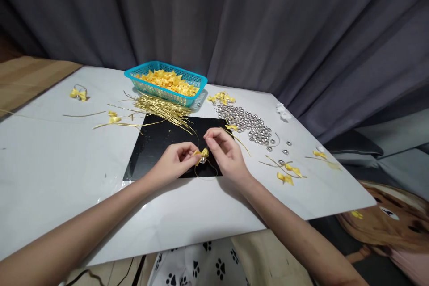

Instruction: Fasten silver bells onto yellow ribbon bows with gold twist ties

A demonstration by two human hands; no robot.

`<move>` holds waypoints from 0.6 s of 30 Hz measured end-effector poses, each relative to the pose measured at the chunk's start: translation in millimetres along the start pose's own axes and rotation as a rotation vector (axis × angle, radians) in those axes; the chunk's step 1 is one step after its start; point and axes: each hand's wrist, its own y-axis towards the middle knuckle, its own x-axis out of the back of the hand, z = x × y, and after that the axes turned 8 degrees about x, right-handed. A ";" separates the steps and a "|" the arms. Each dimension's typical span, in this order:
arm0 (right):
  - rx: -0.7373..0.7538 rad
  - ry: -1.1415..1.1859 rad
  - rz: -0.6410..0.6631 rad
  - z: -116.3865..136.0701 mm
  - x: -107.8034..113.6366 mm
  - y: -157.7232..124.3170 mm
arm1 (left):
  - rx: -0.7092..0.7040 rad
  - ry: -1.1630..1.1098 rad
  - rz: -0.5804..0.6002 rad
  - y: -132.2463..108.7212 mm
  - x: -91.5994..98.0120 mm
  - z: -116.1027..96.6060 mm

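Over the black mat (pixel 147 143), my left hand (pixel 176 159) pinches a small yellow ribbon bow (pixel 204 153) between thumb and fingertips. A shiny silver bead (pixel 203 160) sits against the bow's lower side. From it a thin cord (pixel 216 170) hangs in a loop over the mat's front edge. My right hand (pixel 228 152) is just right of the bow, thumb and index finger closed on what looks like a thin strand of the same cord. The fingertips partly hide the strand and the bow.
A blue basket (pixel 152 63) of yellow bows stands at the back, with a bundle of gold cords (pixel 164 109) before it. Silver beads (pixel 246 121) are spread to the right. Loose bows with cords (pixel 284 178) lie at right; a finished-looking bow loop (pixel 79 94) lies at left.
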 end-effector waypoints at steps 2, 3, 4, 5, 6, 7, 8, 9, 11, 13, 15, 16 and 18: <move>-0.069 0.159 -0.080 6.1 3.7 6.5 | 0.014 0.002 -0.027 0.5 -0.1 0.3; -0.099 0.231 -0.108 10.0 7.0 9.9 | 0.018 -0.003 -0.035 0.8 -0.1 0.6; -0.125 0.289 -0.126 14.3 11.5 13.3 | 0.020 -0.008 -0.038 1.1 0.1 1.0; -0.143 0.328 -0.140 19.1 16.8 16.5 | 0.019 -0.009 -0.035 1.4 0.4 1.6; -0.155 0.341 -0.150 24.3 23.1 19.4 | 0.016 -0.008 -0.028 1.6 0.8 2.3; -0.155 0.327 -0.158 29.8 29.9 21.8 | 0.013 -0.005 -0.020 1.7 1.3 3.0; -0.140 0.295 -0.173 35.2 37.1 23.9 | 0.011 -0.001 -0.009 1.8 2.0 3.6; -0.114 0.253 -0.186 40.5 44.4 25.5 | 0.011 0.003 0.004 1.7 2.6 4.1; -0.042 0.164 -0.197 49.9 58.5 27.6 | 0.010 0.007 0.022 1.4 3.5 4.3; 0.027 0.116 -0.190 57.3 71.1 29.0 | 0.008 0.009 0.023 1.1 3.8 3.6; 0.075 0.100 -0.192 62.9 82.5 30.7 | 0.005 0.009 0.019 0.9 3.3 2.7; 0.095 0.091 -0.203 65.2 88.1 31.9 | 0.004 0.007 0.017 1.0 2.9 2.3; 0.137 0.063 -0.227 69.7 100.0 34.9 | 0.004 -0.001 0.014 1.2 2.2 1.7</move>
